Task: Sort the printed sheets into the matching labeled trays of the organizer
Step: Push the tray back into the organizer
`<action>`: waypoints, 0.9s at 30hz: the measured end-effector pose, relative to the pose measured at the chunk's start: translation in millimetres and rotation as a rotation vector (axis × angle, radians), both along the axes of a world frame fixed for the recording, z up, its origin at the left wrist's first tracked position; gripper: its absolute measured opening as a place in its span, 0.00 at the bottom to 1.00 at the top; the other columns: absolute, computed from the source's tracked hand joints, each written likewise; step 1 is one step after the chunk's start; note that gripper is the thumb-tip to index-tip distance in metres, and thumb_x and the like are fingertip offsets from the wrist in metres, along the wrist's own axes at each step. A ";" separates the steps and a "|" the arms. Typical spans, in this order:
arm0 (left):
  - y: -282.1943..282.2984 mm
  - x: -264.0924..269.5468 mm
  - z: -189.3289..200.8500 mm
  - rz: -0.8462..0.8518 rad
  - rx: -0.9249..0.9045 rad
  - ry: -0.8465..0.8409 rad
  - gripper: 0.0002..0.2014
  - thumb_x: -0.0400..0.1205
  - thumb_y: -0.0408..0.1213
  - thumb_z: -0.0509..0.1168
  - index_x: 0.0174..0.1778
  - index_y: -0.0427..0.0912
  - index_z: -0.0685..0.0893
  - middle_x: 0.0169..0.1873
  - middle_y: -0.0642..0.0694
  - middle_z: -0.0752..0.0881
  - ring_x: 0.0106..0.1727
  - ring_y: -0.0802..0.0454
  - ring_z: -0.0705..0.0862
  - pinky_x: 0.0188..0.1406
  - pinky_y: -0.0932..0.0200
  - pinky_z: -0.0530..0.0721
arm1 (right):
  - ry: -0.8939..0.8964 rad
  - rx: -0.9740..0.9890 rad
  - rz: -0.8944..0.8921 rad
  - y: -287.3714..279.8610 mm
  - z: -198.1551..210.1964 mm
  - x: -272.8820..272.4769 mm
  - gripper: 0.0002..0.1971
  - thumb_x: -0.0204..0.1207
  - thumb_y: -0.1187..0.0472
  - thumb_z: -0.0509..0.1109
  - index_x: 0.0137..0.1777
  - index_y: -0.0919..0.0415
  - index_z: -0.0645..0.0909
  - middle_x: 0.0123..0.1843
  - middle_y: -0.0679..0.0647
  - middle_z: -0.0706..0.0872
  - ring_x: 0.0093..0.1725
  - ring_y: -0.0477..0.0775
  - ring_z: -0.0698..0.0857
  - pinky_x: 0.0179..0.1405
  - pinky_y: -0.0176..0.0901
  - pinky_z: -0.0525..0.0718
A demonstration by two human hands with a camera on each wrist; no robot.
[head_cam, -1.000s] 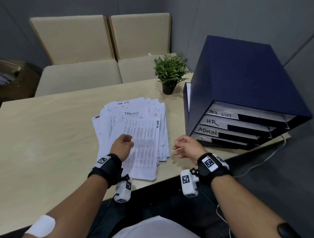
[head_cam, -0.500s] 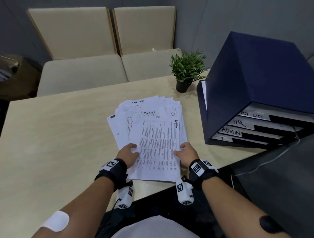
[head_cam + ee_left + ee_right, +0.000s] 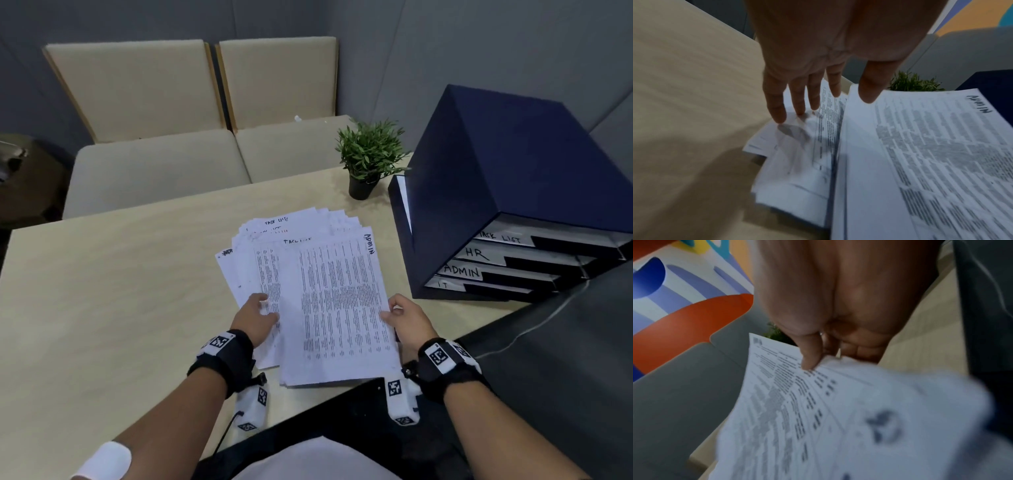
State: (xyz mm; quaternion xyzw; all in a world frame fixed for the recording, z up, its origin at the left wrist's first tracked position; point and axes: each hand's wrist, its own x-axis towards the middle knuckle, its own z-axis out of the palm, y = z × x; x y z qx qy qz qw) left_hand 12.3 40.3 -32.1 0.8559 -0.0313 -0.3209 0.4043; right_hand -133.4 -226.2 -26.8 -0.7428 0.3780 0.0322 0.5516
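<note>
A fanned pile of printed sheets [image 3: 270,246] lies on the pale wooden table [image 3: 113,281]. The top sheet [image 3: 339,305], marked ADMIN in its corner, is lifted off the pile; my right hand [image 3: 399,317] pinches its right edge [image 3: 818,378] between thumb and fingers. My left hand [image 3: 255,317] rests with straight fingers [image 3: 797,104] on the pile beside that sheet [image 3: 931,154]. The dark blue organizer [image 3: 507,192] stands at the right, with trays labelled TASK LIST, HR, ADMIN [image 3: 462,271] and IT.
A small potted plant [image 3: 368,159] stands behind the pile, left of the organizer. Two beige chairs [image 3: 205,113] sit beyond the far table edge. A thin cable [image 3: 534,325] trails off the table's right corner over a dark surface.
My right hand came in from the right, took the ADMIN sheet by its edge and raised it off the pile. The left hand stayed on the pile.
</note>
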 end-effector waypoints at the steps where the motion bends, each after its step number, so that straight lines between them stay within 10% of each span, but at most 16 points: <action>1: -1.9 1.2 3.3 0.036 -0.033 0.003 0.27 0.82 0.40 0.65 0.77 0.45 0.66 0.74 0.40 0.72 0.68 0.41 0.76 0.65 0.48 0.78 | -0.025 0.041 -0.007 -2.4 2.8 -4.2 0.13 0.77 0.65 0.69 0.35 0.54 0.71 0.35 0.63 0.78 0.35 0.55 0.74 0.39 0.47 0.70; 10: -32.3 -2.1 39.0 0.205 -0.411 -0.043 0.17 0.82 0.30 0.65 0.67 0.41 0.74 0.59 0.40 0.84 0.57 0.42 0.84 0.59 0.48 0.83 | -0.176 0.218 0.014 -6.0 28.4 -20.0 0.08 0.80 0.70 0.67 0.41 0.61 0.73 0.43 0.63 0.88 0.45 0.58 0.84 0.52 0.52 0.79; 16: -56.0 -11.3 62.9 0.104 -0.510 -0.075 0.14 0.80 0.22 0.64 0.58 0.40 0.82 0.49 0.44 0.88 0.47 0.45 0.87 0.47 0.53 0.85 | -0.241 0.319 -0.086 -23.0 44.1 -32.1 0.03 0.81 0.70 0.66 0.47 0.63 0.75 0.46 0.61 0.87 0.37 0.53 0.85 0.34 0.41 0.81; 21: -92.0 -30.2 76.8 -0.018 -0.547 -0.003 0.16 0.80 0.19 0.62 0.58 0.42 0.82 0.53 0.39 0.88 0.52 0.41 0.87 0.56 0.45 0.85 | -0.335 0.348 -0.137 -51.8 57.2 -49.0 0.12 0.84 0.64 0.62 0.64 0.60 0.81 0.59 0.56 0.90 0.57 0.57 0.89 0.57 0.56 0.84; 27: -143.9 -65.9 88.6 -0.087 -0.565 0.129 0.13 0.82 0.23 0.62 0.59 0.40 0.81 0.47 0.42 0.91 0.41 0.49 0.91 0.37 0.59 0.88 | -0.369 0.316 -0.253 -99.8 62.9 -88.7 0.13 0.84 0.69 0.61 0.63 0.64 0.83 0.59 0.59 0.90 0.58 0.59 0.88 0.59 0.55 0.84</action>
